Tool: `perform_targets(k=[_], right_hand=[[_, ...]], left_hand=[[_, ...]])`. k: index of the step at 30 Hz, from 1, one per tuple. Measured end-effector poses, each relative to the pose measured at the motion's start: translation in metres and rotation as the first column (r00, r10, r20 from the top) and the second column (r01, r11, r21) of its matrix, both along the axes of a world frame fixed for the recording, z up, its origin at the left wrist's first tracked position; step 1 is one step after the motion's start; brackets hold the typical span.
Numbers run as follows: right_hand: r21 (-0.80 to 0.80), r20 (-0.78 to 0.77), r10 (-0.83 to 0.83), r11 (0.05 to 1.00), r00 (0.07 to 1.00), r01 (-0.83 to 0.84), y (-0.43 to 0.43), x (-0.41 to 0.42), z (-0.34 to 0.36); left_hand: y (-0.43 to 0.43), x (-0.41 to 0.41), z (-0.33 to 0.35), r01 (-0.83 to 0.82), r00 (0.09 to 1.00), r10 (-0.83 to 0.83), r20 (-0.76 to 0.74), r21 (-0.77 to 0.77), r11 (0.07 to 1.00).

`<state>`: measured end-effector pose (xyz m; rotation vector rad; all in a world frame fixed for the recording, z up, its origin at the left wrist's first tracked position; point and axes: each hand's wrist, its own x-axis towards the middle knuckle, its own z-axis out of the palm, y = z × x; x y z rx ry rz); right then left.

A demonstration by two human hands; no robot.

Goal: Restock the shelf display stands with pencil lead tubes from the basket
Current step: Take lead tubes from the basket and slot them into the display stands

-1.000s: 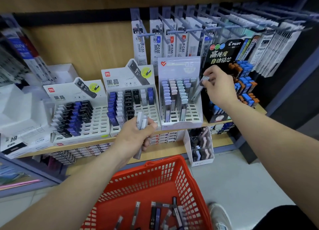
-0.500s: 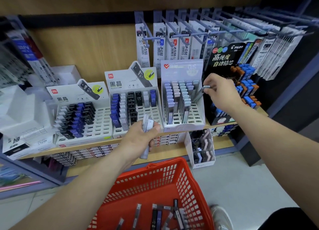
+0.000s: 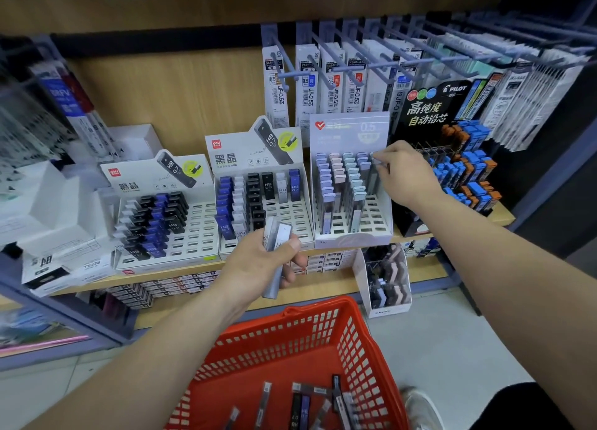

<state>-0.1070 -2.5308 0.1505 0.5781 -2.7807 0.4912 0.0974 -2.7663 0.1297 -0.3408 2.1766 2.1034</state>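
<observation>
Backdrop (head view): a wooden shop shelf (image 3: 181, 273) is lined with display stands (image 3: 200, 235); a red basket (image 3: 290, 339) is seen below.
Right hand (image 3: 408, 174): a grey lead tube (image 3: 374, 179) is pinched at its cap, standing in the rightmost column of the pastel stand (image 3: 352, 239).
Left hand (image 3: 258, 263): spare tubes (image 3: 278, 234) are clenched mid-length.
Basket stock: loose tubes (image 3: 303, 403) are left inside.
Handling: judged light, stiff, slick (brittle leads inside); best pinched near the cap.
</observation>
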Motion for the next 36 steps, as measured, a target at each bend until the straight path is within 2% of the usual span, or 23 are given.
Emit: perform_targets(k=[5, 7, 9, 10, 12, 15, 18, 24, 30, 36], right_hand=[[-0.038, 0.106, -0.018, 0.999, 0.994, 0.022, 0.000, 0.011, 0.009], [-0.108, 0.074, -0.043, 0.993, 0.996, 0.051, -0.004, 0.026, 0.018], [-0.193, 0.030, -0.006, 0.981, 1.000, 0.012, -0.018, 0.050, 0.029], [-0.241, 0.043, 0.047, 0.970, 0.998, -0.035, -0.028, 0.067, 0.035], [-0.376, 0.172, 0.223, 0.915, 0.960, -0.145, -0.052, 0.105, 0.046], [-0.554, 0.365, 0.485, 0.799, 0.795, -0.234, -0.088, 0.155, 0.055], [-0.611, 0.393, 0.565, 0.750, 0.725, -0.254, -0.106, 0.182, 0.054], [-0.683, 0.365, 0.523, 0.713, 0.770, -0.160, -0.108, 0.184, 0.048], [-0.793, 0.389, 0.460, 0.608, 0.798, 0.036, -0.110, 0.164, 0.032], [-0.736, 0.322, 0.308, 0.676, 0.895, 0.032, -0.106, 0.126, 0.030]], left_hand=[[-0.005, 0.011, 0.011, -0.014, 1.000, 0.015, -0.016, 0.002, 1.000], [-0.006, 0.017, 0.017, -0.024, 0.999, 0.023, -0.028, -0.019, 1.000], [-0.007, 0.024, 0.024, -0.028, 0.999, 0.026, -0.038, -0.040, 0.999], [-0.008, 0.029, 0.027, -0.033, 0.999, 0.031, -0.041, -0.044, 0.998], [-0.010, 0.037, 0.033, -0.046, 0.998, 0.043, -0.051, -0.055, 0.997], [-0.015, 0.051, 0.037, -0.047, 0.996, 0.043, -0.077, -0.048, 0.998], [-0.019, 0.063, 0.038, -0.032, 0.996, 0.029, -0.089, -0.026, 0.999], [-0.029, 0.076, 0.041, -0.035, 0.994, 0.034, -0.102, -0.006, 0.999], [-0.057, 0.072, 0.037, -0.123, 0.992, 0.121, -0.029, -0.089, 0.988], [-0.087, 0.065, 0.026, -0.184, 0.975, 0.195, 0.107, -0.103, 0.978]])
